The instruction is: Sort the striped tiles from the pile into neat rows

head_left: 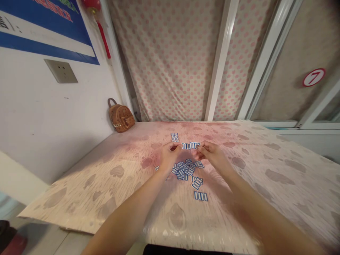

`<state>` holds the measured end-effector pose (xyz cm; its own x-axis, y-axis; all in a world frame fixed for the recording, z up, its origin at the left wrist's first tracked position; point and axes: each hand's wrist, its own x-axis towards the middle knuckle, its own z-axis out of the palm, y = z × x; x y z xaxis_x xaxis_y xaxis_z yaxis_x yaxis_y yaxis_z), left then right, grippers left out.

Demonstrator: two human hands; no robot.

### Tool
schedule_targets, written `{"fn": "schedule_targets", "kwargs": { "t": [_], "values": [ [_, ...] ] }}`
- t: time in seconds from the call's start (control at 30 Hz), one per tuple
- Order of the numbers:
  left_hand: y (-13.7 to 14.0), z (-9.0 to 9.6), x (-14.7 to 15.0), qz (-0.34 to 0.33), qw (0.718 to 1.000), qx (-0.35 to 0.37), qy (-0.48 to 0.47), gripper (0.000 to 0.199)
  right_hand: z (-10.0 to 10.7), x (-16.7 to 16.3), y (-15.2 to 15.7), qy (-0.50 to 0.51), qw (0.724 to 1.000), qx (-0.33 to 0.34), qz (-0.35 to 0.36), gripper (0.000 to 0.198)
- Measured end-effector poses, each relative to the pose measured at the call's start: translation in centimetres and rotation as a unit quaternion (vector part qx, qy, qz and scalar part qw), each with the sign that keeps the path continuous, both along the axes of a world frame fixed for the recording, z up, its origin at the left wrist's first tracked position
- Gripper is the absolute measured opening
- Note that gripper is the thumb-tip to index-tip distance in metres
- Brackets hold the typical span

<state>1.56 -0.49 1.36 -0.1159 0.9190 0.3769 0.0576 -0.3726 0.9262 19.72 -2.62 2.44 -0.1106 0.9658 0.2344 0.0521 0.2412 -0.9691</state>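
"One broad table [79, 198] spreads before us, its pale cloth [271, 159] patterned with leaves. What hangs behind it?"

"A dotted curtain [175, 63] at the back; a brown bag [121, 118] shaped like a backpack sits on the far left corner."

"And the hands?"

"Both are over the middle of the table. We see the left hand [169, 154] with thumb and fingertips pinched together, and the right hand [211, 153] pinching likewise."

"Around them?"

"A loose pile [185, 168] of blue-and-white striped pieces lies just on our side of the hands, jumbled and overlapping. Beyond the left hand we find a neat block [174, 137] of similar pieces."

"What do the fingers grip?"

"A striped row [191, 145], the left hand at its left end and the right at its right, hardly any gap between thumb and finger. At this size we can't tell whether it is one piece or two meeting edge to edge."

"Anything smaller?"

"A lone striped piece [200, 196] lies flat nearest us, just apart from the pile."
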Motion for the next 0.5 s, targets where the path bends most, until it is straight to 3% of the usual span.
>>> {"fn": "schedule_targets", "kwargs": {
  "t": [0.3, 0.5],
  "values": [
    [-1.1, 0.2, 0.7, -0.009, 1.0, 0.011, 0.01, 0.015, -0.1, -1.7, -1.4, -0.094, 0.991, 0.061, -0.069, 0.03],
    [-1.4, 0.4, 0.9, -0.017, 1.0, 0.003, -0.002, 0.017, 0.2, -2.0, -1.6, -0.111, 0.988, 0.065, -0.088, 0.027]
  ]
}}
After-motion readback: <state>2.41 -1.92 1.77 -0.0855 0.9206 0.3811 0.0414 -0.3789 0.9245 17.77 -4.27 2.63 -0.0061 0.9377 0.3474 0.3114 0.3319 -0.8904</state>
